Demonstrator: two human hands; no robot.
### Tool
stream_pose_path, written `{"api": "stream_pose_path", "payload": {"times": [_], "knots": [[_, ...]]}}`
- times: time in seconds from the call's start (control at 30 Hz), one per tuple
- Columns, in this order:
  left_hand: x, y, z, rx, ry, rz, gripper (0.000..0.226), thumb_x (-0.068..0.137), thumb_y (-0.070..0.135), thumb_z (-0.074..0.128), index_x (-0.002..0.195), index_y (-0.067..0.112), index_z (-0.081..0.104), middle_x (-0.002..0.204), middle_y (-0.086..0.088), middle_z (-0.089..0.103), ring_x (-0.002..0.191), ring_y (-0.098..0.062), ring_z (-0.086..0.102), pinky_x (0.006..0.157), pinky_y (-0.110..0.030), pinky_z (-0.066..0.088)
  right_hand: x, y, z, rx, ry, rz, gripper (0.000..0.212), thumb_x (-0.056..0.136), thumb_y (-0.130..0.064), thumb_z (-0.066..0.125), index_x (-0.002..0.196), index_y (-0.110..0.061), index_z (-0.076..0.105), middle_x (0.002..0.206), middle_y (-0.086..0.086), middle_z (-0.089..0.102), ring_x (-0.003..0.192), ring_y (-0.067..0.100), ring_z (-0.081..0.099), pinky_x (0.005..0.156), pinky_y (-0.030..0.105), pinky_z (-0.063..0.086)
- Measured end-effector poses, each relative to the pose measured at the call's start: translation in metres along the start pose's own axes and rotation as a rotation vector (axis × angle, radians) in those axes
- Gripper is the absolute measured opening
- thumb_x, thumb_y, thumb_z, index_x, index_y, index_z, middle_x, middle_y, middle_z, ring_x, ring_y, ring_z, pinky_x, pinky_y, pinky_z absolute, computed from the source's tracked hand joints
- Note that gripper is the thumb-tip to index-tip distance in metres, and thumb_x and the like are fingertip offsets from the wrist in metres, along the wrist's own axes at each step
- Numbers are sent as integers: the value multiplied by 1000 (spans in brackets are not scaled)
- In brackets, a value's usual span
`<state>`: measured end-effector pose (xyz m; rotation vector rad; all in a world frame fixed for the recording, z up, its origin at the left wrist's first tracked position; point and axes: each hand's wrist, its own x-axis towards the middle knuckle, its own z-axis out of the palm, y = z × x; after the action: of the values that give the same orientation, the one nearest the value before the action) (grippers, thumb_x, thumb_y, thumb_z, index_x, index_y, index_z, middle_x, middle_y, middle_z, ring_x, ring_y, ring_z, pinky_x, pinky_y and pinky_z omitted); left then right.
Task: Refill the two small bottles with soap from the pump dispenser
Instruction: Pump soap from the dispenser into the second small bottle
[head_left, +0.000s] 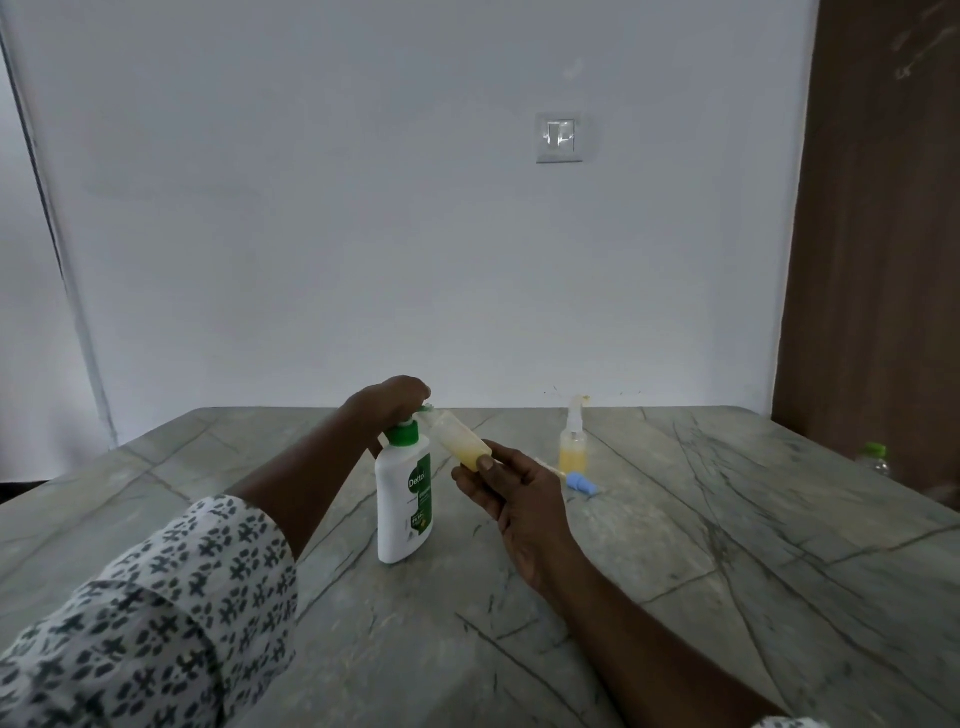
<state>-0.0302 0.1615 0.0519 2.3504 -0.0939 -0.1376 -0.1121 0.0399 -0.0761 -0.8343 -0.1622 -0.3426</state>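
Note:
A white pump dispenser (402, 501) with a green collar and green label stands upright on the grey stone table (675, 545). My left hand (390, 402) rests on top of its pump head and hides it. My right hand (511, 496) holds a small clear bottle (462, 439), tilted, its mouth up against the pump's nozzle; yellow soap lies in its lower end. A second small bottle (573, 448) stands upright to the right, fitted with a white spray top and part full of yellow soap. A blue cap (582, 482) with a thin tube lies in front of it.
The table's far edge meets a white wall with a light switch (559, 137). A clear bottle with a green cap (875, 457) stands at the right edge beside a brown wooden panel (878, 260). My patterned left sleeve (156, 613) fills the lower left.

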Motion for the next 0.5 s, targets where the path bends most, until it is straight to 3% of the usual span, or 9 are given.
{"api": "stream_pose_path", "payload": {"times": [0.23,0.33,0.5], "knots": [[1,-2,-3,6,-43,12,44,96,43,43,124,9,46,113,-16,53,95,-34,59,76,-45,53,1,0,0,1,-7,-4,29,92,4,56,121,5,59,103,17,74,92,34,73,76,32,60],[2,2,-9,32,-55,45,55,97,51,38,131,9,43,122,-19,54,98,-36,61,82,-49,55,1,0,3,0,-16,1,28,92,3,56,120,4,59,108,21,71,93,34,72,77,32,60],[2,1,-10,40,-41,71,54,97,51,36,131,10,43,119,-18,54,98,-36,62,84,-52,55,1,-2,3,2,-9,-6,32,92,2,57,123,5,57,116,25,67,95,35,72,78,32,60]]}}
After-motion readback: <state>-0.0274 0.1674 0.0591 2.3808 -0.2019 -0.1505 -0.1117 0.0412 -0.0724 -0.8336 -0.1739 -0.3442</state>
